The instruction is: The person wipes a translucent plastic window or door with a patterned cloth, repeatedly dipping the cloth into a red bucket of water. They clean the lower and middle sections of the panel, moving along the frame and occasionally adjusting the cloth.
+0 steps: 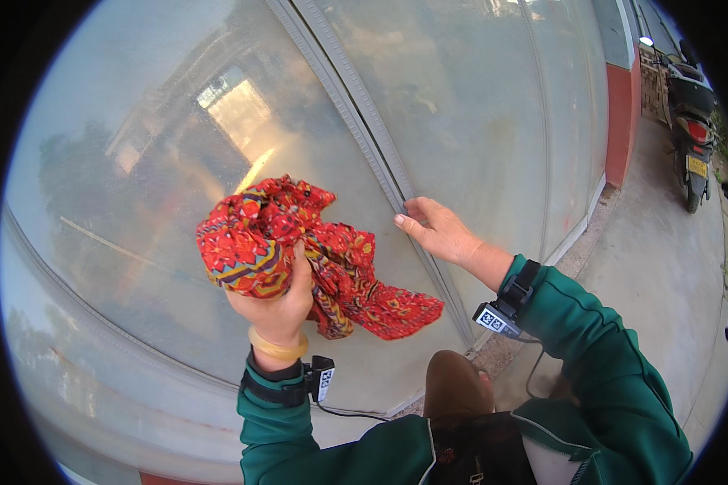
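Observation:
My left hand [279, 306] grips a bunched red patterned cloth [242, 254] with yellow, blue and floral bands. One end of the cloth hangs loose to the right. In front of it stands a pale, shiny metal door panel [176, 291] with smudges and reflections. My right hand [440, 229] holds nothing, its thumb and fingers apart. Its fingertips are at the ribbed metal strip [373, 130] along the seam between two panels; whether they press on it I cannot tell.
At the right, a second metal panel [485, 133] meets a red-and-grey wall post [620, 121]. Beyond it, a scooter [694, 121] is parked on the concrete ground [655, 242]. Strapped devices with cables [500, 318] sit on both my wrists.

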A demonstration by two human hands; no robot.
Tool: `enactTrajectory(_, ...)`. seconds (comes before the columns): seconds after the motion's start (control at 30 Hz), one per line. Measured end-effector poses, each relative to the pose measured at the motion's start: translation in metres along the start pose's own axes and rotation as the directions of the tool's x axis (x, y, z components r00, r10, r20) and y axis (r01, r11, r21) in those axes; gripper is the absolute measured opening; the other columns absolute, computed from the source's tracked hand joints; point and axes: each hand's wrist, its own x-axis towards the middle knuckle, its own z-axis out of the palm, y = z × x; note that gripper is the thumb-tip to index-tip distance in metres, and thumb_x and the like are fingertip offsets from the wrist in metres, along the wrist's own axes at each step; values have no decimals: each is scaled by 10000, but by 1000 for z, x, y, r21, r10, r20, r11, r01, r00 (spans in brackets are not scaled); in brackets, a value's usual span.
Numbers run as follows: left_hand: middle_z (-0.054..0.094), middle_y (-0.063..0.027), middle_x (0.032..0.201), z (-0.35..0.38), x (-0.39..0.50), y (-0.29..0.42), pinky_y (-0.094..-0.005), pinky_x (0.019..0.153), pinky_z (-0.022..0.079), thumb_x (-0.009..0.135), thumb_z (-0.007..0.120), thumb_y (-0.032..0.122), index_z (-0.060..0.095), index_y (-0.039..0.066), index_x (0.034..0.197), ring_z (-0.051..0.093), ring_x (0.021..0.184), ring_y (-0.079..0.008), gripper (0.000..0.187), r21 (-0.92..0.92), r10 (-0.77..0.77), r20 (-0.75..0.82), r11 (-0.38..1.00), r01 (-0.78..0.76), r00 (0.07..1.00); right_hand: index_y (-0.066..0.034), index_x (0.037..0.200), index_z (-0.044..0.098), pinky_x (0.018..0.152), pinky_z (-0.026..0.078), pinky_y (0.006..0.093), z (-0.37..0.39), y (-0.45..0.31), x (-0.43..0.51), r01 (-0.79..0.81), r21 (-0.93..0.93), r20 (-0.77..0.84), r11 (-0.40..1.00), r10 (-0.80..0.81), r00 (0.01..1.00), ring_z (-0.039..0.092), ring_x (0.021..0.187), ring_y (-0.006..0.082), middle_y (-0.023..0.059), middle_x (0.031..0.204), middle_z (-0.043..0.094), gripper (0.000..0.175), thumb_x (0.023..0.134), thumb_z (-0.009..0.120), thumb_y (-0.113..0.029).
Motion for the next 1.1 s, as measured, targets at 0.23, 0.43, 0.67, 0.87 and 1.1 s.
enactTrajectory(0.23,727,-121,1168,-16,85,-17,-338,955,533,846,860,7,671,-18,1199,703,1075,-207,402,392,415,117,815,-426,902,37,1114,695,905,567,387,27,37,40,-48,227,-19,973,54,998,702,988,273,168,995,721,711,933,683,-650)
enactTrajectory(0.43,702,-113,1109,28,115,-2,-493,895,442,810,816,523,722,49,1066,648,1030,-341,546,877,539,335,121,-464,773,-44,832,654,726,550,322,40,104,-30,-39,489,102,871,-12,995,625,733,138,36,731,615,627,1022,575,-636)
enactTrajectory(0.67,634,-187,1156,71,58,-61,-502,973,428,761,816,392,629,-22,1140,587,1123,-376,591,695,479,377,419,-584,793,-44,895,634,687,557,309,46,59,-72,-16,622,112,783,-68,991,648,715,139,36,763,631,535,1078,542,-539)
enactTrajectory(0.87,600,-200,1175,92,-31,-32,-536,1072,402,692,853,264,626,-36,1184,564,1153,-400,619,428,281,463,759,-490,841,-38,946,645,673,553,298,47,42,-76,-130,694,122,708,63,991,642,720,129,30,823,648,460,1095,551,-463)
enactTrajectory(1.1,624,-177,1173,97,-48,-36,-591,1176,344,657,858,228,679,-7,1137,595,1182,-382,564,219,219,678,851,-477,702,-49,1078,692,686,547,278,31,37,-41,161,664,-105,731,-122,987,637,756,93,8,892,692,332,1102,576,-359)
